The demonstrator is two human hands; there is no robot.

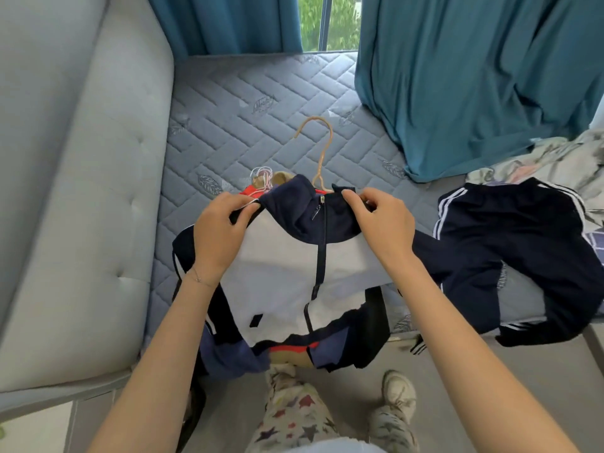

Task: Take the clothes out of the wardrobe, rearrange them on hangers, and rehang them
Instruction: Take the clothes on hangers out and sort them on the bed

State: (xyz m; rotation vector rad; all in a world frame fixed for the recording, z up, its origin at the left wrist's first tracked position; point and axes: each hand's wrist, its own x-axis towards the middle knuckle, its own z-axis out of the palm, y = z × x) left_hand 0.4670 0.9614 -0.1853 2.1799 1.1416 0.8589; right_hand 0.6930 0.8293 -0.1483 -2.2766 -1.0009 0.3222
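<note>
Jacket overhangs mattress edge, left hand and right hand pinching shoulders.

Both forearms are bare from the lower edge of the view up to the left hand and the right hand. A thin chain bracelet with one small bead or charm circles the left wrist. The legs are in loose, pale trousers printed all over with small stars in red, purple, blue, yellow and grey. The right foot wears an off-white lace-up sneaker with a rounded toe. A strip of a pale top shows at the bottom edge.
</note>
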